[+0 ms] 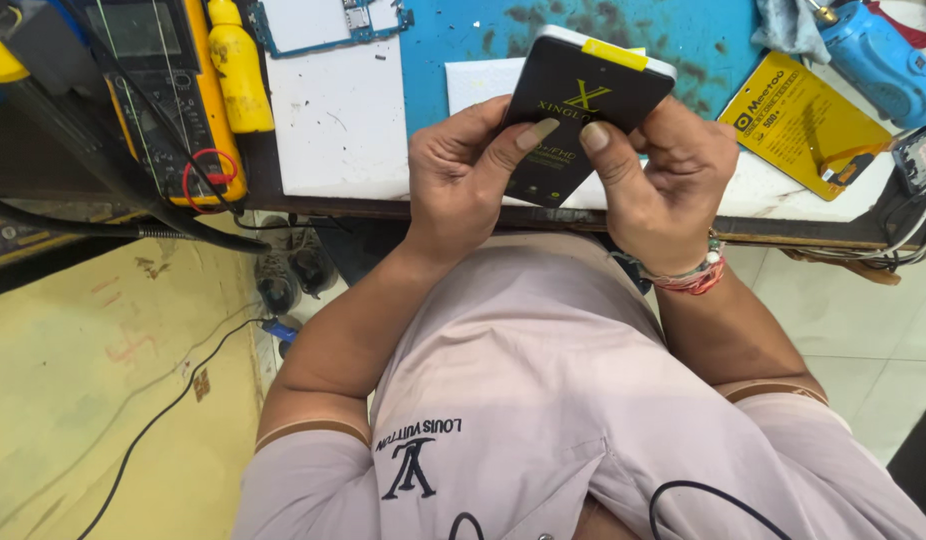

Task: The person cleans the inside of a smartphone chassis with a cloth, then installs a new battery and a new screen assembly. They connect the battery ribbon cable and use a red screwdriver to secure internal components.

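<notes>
Both of my hands hold a flat black rectangular box (583, 105) with gold print and a yellow tab at its top edge, tilted above the near edge of the workbench. My left hand (468, 165) grips its left side, thumb pressed on the front face. My right hand (658, 180) grips its right side, thumb also on the front. A red and white thread band sits on my right wrist.
A yellow multimeter (163, 90) with red and black leads lies at the left, a yellow bottle (238, 65) beside it. A white mat (333, 120) carries a circuit board (328, 18). A yellow packet (803, 120) and blue tool (878, 60) lie right.
</notes>
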